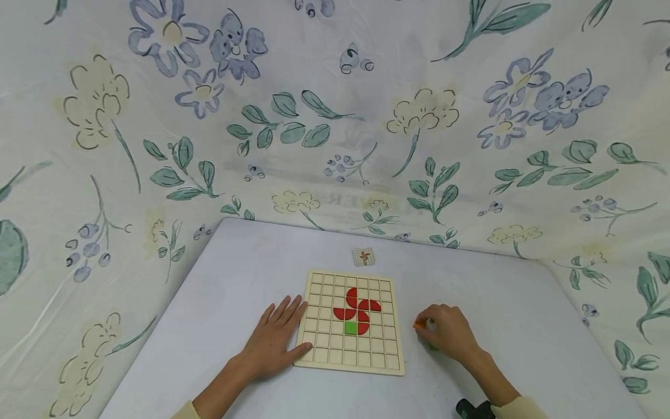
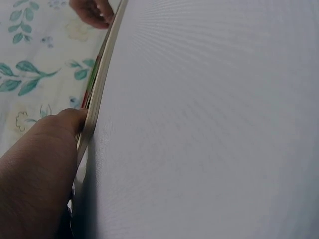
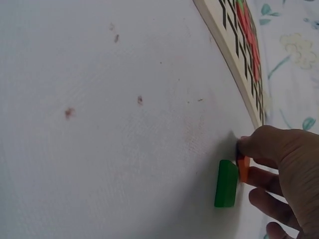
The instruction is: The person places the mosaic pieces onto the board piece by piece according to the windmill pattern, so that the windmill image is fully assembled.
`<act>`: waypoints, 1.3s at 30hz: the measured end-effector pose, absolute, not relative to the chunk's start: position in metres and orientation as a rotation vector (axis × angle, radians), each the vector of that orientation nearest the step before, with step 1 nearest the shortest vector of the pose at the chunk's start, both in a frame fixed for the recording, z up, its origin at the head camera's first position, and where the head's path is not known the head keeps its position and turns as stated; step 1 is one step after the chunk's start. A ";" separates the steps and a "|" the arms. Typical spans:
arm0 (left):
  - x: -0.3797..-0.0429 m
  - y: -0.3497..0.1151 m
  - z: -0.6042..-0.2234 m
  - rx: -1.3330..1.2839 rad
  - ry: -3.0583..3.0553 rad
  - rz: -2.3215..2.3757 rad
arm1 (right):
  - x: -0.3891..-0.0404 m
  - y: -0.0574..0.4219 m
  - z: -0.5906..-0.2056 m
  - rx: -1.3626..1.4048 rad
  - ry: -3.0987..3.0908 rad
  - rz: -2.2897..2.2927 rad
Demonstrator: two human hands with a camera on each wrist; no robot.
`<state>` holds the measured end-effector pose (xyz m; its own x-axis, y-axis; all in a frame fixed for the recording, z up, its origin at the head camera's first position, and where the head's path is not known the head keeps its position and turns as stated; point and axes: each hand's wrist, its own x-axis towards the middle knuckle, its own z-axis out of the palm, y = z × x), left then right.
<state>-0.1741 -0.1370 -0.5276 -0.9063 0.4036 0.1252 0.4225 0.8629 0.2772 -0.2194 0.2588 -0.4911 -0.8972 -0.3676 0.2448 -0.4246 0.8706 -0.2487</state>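
A pale wooden grid board lies on the white table. Red quarter-round pieces form a pinwheel in its middle, and a green square piece sits just below them. Spread along the board's left side is my left hand, fingers straight, thumb and fingertips on the rim. To the right of the board, my right hand pinches a small orange block between thumb and finger, low over the table. Beside it a green block lies on the tabletop, mostly hidden under the hand in the head view.
A small card with a red pinwheel on a grid lies behind the board. Near my right wrist is a black object at the bottom edge. Flower-printed cloth hangs behind and beside the white table.
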 end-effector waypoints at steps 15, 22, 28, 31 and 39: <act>-0.175 -0.138 -0.532 -0.652 -2.972 -0.457 | -0.221 0.231 -0.482 0.710 -2.734 0.420; -0.175 -0.138 -0.531 -0.663 -2.977 -0.473 | -0.222 0.211 -0.477 0.794 -2.692 0.433; -0.175 -0.138 -0.531 -0.662 -2.976 -0.466 | -0.222 0.193 -0.475 0.857 -2.649 0.451; -0.175 -0.138 -0.531 -0.664 -2.976 -0.463 | -0.221 0.183 -0.474 0.902 -2.627 0.468; -0.175 -0.139 -0.532 -0.665 -2.962 -0.466 | -0.220 0.159 -0.475 1.055 -2.562 0.523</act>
<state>-0.1752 -0.1385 -0.5318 -0.9038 0.4067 0.1335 0.4280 0.8602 0.2773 -0.2195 0.1587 -0.4752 -0.6757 -0.6039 0.4228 -0.7213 0.6599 -0.2102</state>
